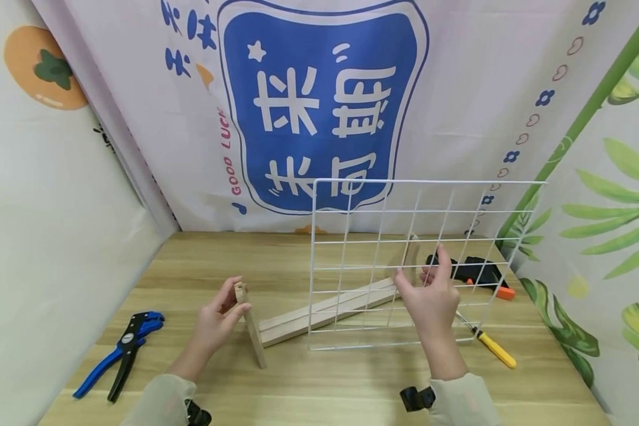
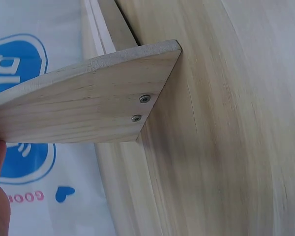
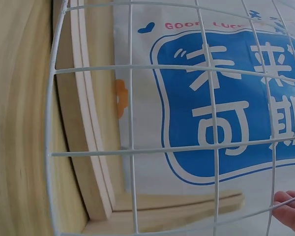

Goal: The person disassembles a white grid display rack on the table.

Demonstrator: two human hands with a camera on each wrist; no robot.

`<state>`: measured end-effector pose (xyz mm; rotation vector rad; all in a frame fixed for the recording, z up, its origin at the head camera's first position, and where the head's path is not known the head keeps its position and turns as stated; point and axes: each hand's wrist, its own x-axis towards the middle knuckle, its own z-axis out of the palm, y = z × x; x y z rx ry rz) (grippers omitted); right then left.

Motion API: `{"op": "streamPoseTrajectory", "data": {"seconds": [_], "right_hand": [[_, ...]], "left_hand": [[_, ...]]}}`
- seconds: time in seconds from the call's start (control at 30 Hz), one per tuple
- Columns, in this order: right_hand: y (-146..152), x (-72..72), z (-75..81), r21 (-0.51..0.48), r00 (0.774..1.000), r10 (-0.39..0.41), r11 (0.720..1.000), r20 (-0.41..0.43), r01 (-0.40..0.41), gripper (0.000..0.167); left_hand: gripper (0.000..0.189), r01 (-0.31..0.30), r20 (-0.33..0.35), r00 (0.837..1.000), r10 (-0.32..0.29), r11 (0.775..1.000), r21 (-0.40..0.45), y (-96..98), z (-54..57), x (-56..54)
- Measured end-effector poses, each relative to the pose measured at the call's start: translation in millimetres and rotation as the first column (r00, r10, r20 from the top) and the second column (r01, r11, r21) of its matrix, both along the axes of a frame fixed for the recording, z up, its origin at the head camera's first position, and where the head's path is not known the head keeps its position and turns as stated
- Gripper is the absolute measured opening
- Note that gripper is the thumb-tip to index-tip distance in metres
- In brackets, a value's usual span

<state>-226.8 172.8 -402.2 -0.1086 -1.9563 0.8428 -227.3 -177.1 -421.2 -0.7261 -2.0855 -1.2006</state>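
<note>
My left hand (image 1: 219,316) pinches the upper end of an upright wooden end board (image 1: 253,331), thumb on one side and fingers on the other. Two screw heads (image 2: 144,99) show low on that board's outer face in the left wrist view. From it a grooved wooden bar (image 1: 298,322) runs back to a second end board (image 1: 410,254), partly hidden behind the wires. A white wire grid panel (image 1: 342,241) stands upright in front of the bar, overlapping it. My right hand (image 1: 431,302) holds the grid near its middle, its fingertips (image 3: 287,211) at the wires.
Blue-and-black wire strippers (image 1: 125,349) lie at the left of the wooden table (image 1: 351,390). On the right, behind the grid, are a black tool with an orange end (image 1: 481,273) and a yellow-handled screwdriver (image 1: 496,349). A printed cloth (image 1: 474,77) hangs along the back edge.
</note>
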Motion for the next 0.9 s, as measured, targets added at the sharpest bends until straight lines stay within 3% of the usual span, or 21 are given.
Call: {"op": "streamPoseTrajectory", "data": {"seconds": [0.2, 0.43, 0.63, 0.9], "right_hand": [[4, -3.1, -5.5, 0.071, 1.0, 0.0, 0.998, -0.023, 0.002, 0.074], [5, -7.1, -9.3, 0.072, 0.996, 0.038, 0.996, 0.085, -0.044, 0.078], [3, -12.4, -11.0, 0.033, 0.983, 0.062, 0.997, 0.17, -0.069, 0.081], [0, -23.1, -16.6, 0.039, 0.98, 0.054, 0.997, 0.19, -0.062, 0.08]], "left_hand": [[0.055, -0.069, 0.037, 0.997, 0.069, 0.998, -0.002, -15.7, -6.7, -3.6], [0.055, -0.158, 0.102, 0.982, 0.159, 0.987, -0.01, -42.1, -25.0, -15.3], [0.055, -0.264, 0.109, 0.958, 0.264, 0.965, -0.014, -58.5, -26.1, -12.9], [0.054, -0.364, 0.099, 0.925, 0.366, 0.931, -0.038, -75.9, -24.8, -6.9]]}}
